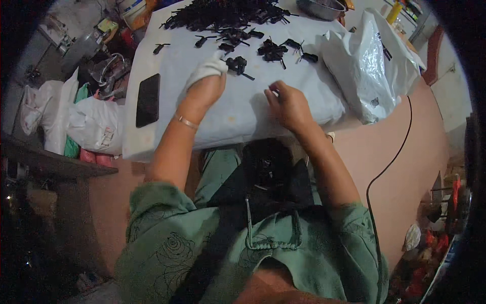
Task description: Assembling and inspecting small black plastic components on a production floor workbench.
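Head view: the gloved left hand (210, 75) is right by a black part (237, 64) on the tabletop (235, 114); I cannot tell whether its fingers grip it. The right hand's (289, 107) fingers curl narrowly, contents unclear. The pile (217, 16) lies farther back, probably leaving working room.

Home-like workroom (rather cluttered), covered table (238, 111), heaped black parts (223, 16), white bags (96, 121)

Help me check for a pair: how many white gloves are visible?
1: the white glove, on the left hand. The right hand looks bare; others may be hidden.
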Available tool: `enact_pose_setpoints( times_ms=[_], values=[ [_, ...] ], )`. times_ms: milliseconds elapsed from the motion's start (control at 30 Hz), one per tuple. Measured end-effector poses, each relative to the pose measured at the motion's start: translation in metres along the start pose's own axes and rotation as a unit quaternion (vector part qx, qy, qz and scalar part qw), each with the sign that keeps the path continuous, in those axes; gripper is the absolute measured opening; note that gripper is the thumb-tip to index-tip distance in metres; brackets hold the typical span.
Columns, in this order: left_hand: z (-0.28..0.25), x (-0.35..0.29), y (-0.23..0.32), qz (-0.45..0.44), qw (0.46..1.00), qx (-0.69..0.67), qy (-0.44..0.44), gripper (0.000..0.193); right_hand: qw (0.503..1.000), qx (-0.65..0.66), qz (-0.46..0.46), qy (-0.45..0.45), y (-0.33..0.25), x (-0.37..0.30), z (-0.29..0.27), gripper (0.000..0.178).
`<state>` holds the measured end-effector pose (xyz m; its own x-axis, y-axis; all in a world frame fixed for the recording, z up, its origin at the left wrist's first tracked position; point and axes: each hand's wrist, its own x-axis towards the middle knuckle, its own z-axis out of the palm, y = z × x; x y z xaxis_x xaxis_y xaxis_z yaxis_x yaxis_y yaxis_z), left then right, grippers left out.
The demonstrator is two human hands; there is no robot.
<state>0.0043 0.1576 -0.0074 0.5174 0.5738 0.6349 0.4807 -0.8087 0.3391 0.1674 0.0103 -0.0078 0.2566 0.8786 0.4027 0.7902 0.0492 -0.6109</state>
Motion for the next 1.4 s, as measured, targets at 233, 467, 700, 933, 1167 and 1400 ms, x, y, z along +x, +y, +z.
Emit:
enact_pose_setpoints(
  times_ms=[233,467,700,933,1167,1400],
  values=[
    [-0.002,0.008,0.027,0.001,0.988,0.001,-0.155,0.022,0.997,-0.074,-0.015,-0.012,0.002,0.021,0.021,0.026],
    [-0.006,-0.044,0.082,-0.102,0.988,-0.095,-0.058,0.02,0.993,0.111,0.034,0.017,-0.007,-0.016,-0.003,0.022],
    [-0.034,-0.072,0.113,0.113,0.99,-0.058,0.057,0.018,0.987,0.157,-0.038,-0.007,-0.017,-0.034,-0.02,0.016],
    [-0.077,-0.096,0.128,-0.27,0.697,-0.64,-0.177,0.014,0.9,0.417,0.072,-0.109,-0.066,-0.082,-0.057,0.019],
    [-0.079,-0.116,0.144,-0.166,0.768,-0.612,-0.095,0.014,0.974,0.206,-0.087,-0.046,-0.103,-0.112,-0.071,0.02],
    [-0.113,-0.132,0.169,-0.045,0.858,-0.512,0.025,0.017,0.96,0.016,-0.264,0.09,-0.145,-0.12,-0.068,0.016]
  ],
)
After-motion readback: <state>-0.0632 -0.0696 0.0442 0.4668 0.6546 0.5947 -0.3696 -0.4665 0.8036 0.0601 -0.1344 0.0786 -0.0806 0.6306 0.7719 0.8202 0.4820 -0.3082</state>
